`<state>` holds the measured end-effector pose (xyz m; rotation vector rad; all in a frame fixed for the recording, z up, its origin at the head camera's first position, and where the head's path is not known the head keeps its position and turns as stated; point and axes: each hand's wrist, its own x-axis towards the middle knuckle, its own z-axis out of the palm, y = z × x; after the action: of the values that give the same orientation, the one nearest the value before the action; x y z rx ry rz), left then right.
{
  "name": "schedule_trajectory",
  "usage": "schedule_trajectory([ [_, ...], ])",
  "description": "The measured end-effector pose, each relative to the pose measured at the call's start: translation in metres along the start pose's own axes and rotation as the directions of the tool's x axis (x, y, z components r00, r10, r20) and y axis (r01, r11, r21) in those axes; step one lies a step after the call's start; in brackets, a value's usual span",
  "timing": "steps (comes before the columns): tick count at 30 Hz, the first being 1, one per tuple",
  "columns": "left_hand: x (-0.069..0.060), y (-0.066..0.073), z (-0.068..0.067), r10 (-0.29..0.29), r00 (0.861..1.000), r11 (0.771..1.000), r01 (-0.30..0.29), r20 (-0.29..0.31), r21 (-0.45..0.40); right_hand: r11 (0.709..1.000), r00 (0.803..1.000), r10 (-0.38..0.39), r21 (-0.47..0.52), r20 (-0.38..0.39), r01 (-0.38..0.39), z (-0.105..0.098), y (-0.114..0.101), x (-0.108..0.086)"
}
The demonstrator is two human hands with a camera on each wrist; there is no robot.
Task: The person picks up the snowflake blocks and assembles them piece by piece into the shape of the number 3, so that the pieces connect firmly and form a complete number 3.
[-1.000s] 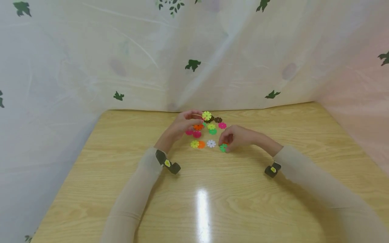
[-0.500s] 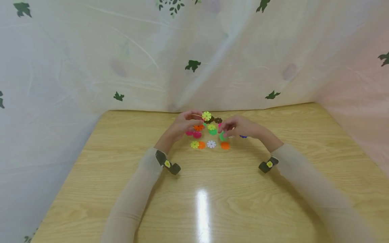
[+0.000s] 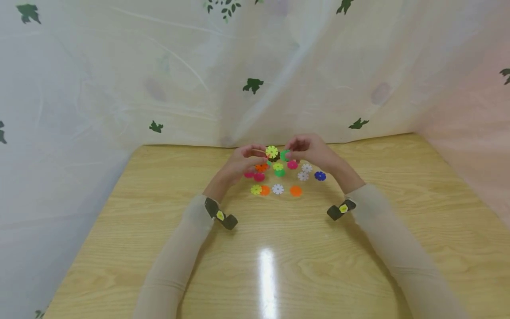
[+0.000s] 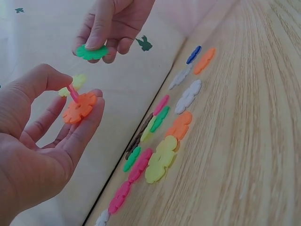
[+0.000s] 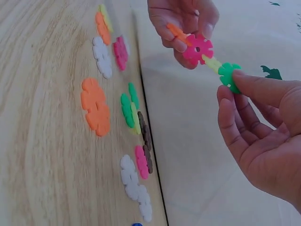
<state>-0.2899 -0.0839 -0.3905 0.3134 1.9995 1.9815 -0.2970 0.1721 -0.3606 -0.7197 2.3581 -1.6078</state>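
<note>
My left hand (image 3: pixel 241 165) grips a short chain of notched plastic snowflake discs. In it are an orange disc (image 4: pixel 77 113), a pink disc (image 5: pixel 192 54) and a yellow disc (image 3: pixel 272 149), slotted edge to edge. Between thumb and fingers, my right hand (image 3: pixel 314 153) pinches a green disc (image 5: pixel 227 74). The green disc is close to the yellow end of the chain: the left wrist view shows a gap, while the two overlap in the right wrist view. Both hands are raised over the far part of the table.
Loose discs lie on the wooden table (image 3: pixel 223 266) below the hands: an orange disc (image 3: pixel 296 191), a white disc (image 3: pixel 277 189), a blue disc (image 3: pixel 320 176), and several pink, green, yellow and brown ones. A patterned cloth (image 3: pixel 191 88) hangs behind the table's far edge.
My right hand has picked the green disc up from beside the orange one and carried it up and away to the chain. The left hand has stayed nearly still.
</note>
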Motion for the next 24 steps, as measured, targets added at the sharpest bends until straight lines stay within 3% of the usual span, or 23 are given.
schedule_trajectory([
  [6, -0.0016, 0.0002, 0.0015, 0.014, 1.000, 0.999, -0.015, -0.008, -0.039, 0.997, 0.996, -0.004, 0.081, -0.087, 0.011, 0.0044, 0.0023, 0.0007],
  [15, -0.0021, 0.0031, 0.0017, 0.046, 0.999, 0.998, -0.046, -0.005, -0.037, 0.987, 0.979, -0.061, 0.137, -0.196, 0.089, 0.0089, 0.0067, 0.0046],
  [24, -0.0007, 0.0031, 0.0014, 0.044, 0.999, 0.999, -0.044, -0.011, -0.024, 0.979, 0.970, -0.100, 0.151, -0.222, 0.136, 0.0099, 0.0075, 0.0034],
])
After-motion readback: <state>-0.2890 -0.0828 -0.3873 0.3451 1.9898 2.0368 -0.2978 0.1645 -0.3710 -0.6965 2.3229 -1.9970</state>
